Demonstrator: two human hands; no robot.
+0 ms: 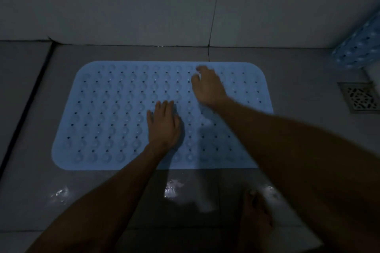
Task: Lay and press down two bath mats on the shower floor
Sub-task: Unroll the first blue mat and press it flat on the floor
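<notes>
Both bare forearms reach in from the 6 and 4 o'clock edges of the dim view. The left hand (164, 124) lies palm down with fingers together and flat on the middle of the blue bath mat (107, 113), grasping nothing. The right hand (208, 86) is also released and spread, resting toward the mat's far edge at about 1 o'clock from the left hand; it is blurred, so its fingertip contact cannot be told exactly. The mat lies flat on the grey shower floor (298, 68), its far long edge near the wall (144, 2) at 12 o'clock, with a bare strip of floor between them. Open floor runs along the mat's left side up to a dark groove (30, 104) at 9 o'clock, and wet, glinting floor lies at 6 o'clock. The mat is a rounded-corner rectangle with rows of raised bumps and small holes. At 3 o'clock a square metal drain grate (359, 98) sits apart from the mat, and a second blue mat (357, 47) leans in the corner at 2 o'clock.
</notes>
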